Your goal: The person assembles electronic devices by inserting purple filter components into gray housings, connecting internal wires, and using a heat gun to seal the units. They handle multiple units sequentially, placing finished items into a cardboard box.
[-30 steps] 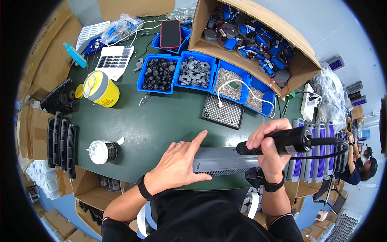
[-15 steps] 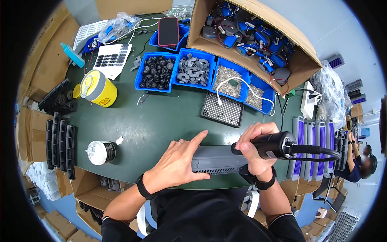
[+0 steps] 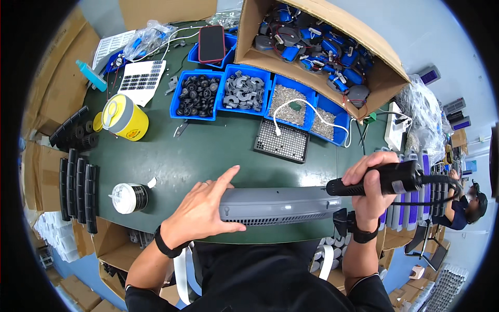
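A long, slightly curved grey plastic housing (image 3: 280,204) with a row of vent slots lies across the near part of the green table. My left hand (image 3: 200,210) grips its left end, thumb on the near side and index finger stretched past the far side. In my right hand (image 3: 371,187) is a black electric screwdriver (image 3: 397,178), fingers closed around its body and a cable trailing right. Its front end points left, over the right end of the housing; I cannot tell whether its tip touches.
Blue bins (image 3: 173,104) of black wheels, grey clips and small screws stand beyond, beside a perforated tray (image 3: 280,141) and a cardboard box (image 3: 322,78) of blue-wrapped parts. At left are a yellow jug (image 3: 136,125), a white-lidded tub (image 3: 125,198) and black rollers (image 3: 80,192). Another person works far right.
My right hand and the screwdriver have moved right, to the housing's right end. The housing and my left hand have shifted left, baring more of the housing.
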A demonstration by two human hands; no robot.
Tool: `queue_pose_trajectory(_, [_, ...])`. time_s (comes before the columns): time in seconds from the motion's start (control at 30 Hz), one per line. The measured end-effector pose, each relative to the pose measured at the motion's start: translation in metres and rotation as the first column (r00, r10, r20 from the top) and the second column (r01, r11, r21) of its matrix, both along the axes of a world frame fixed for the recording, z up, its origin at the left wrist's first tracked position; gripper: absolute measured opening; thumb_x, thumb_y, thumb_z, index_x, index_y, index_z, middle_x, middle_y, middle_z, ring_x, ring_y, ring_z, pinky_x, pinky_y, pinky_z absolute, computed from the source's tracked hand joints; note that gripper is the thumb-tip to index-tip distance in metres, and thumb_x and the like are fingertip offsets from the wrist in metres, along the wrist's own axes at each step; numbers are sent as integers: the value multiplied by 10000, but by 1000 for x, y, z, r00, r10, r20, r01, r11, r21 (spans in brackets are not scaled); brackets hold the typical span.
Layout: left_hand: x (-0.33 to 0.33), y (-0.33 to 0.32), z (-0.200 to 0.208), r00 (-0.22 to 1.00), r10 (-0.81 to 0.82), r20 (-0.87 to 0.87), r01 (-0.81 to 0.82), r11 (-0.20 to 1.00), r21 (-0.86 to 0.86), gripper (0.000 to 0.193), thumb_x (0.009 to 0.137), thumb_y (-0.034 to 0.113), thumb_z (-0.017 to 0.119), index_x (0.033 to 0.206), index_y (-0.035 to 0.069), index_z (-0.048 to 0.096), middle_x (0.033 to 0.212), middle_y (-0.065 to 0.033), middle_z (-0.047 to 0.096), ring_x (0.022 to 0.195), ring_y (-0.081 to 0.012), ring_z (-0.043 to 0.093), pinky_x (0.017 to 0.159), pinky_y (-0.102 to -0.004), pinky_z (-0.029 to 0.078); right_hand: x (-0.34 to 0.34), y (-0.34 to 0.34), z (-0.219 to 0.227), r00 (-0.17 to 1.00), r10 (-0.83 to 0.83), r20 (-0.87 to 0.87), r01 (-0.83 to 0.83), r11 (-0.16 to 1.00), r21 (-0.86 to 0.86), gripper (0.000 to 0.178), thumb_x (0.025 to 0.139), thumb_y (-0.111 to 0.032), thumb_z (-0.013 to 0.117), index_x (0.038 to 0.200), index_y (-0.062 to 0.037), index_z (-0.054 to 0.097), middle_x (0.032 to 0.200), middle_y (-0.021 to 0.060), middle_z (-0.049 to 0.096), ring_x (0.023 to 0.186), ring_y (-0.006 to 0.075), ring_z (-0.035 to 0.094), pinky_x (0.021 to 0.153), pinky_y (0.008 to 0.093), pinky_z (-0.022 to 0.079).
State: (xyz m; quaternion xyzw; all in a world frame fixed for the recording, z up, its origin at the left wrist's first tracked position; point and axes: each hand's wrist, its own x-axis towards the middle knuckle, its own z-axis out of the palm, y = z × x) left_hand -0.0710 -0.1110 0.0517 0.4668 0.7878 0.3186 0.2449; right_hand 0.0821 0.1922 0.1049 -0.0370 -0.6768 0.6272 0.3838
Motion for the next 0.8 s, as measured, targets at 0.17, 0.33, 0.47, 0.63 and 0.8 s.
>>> queue_pose_trajectory(0.17, [1, 1, 0, 1000, 15, 26, -15, 1000, -16, 1265, 696, 450, 975, 1673, 68, 267, 1248, -244, 711, 1136, -431, 664, 1043, -488, 483, 6, 7, -12, 987, -133, 89, 137, 990, -43, 306, 947, -125, 811, 1081, -9, 562, 750, 89, 668, 606, 175, 684, 599, 310, 576])
queue_pose_trajectory(0.33, [3, 1, 0, 1000, 19, 25, -19, 1000, 12, 1249, 701, 433, 978, 1670, 76, 277, 1248, -233, 709, 1099, -423, 666, 1036, -491, 482, 10, 4, -29, 987, -161, 13, 161, 987, -13, 303, 949, -117, 799, 1072, -13, 542, 752, 98, 651, 596, 178, 662, 582, 307, 566])
queue_pose_trajectory(0.47, [3, 0, -4, 999, 12, 31, -13, 999, 40, 1231, 700, 408, 986, 1666, 86, 294, 1251, -221, 706, 1076, -410, 662, 1037, -485, 477, 11, 3, -36, 989, -140, -46, 142, 989, 30, 293, 951, -69, 764, 1084, -22, 507, 752, 108, 639, 600, 175, 622, 582, 314, 555])
queue_pose_trajectory(0.63, [3, 0, -4, 999, 16, 32, -18, 998, 53, 1227, 687, 388, 998, 1659, 94, 310, 1245, -216, 704, 1077, -400, 659, 1039, -481, 473, 9, 0, -37, 995, -103, -4, 103, 994, 42, 270, 948, -46, 745, 1076, -21, 508, 747, 96, 603, 607, 186, 606, 591, 325, 559])
queue_pose_trajectory(0.8, [2, 0, -6, 999, 16, 40, -18, 998, 62, 1232, 689, 389, 998, 1659, 86, 301, 1233, -212, 707, 1066, -402, 662, 1034, -484, 473, 8, 1, -43, 994, -111, 4, 111, 993, 35, 299, 896, 12, 789, 1045, -15, 530, 757, 99, 651, 631, 158, 631, 611, 289, 539])
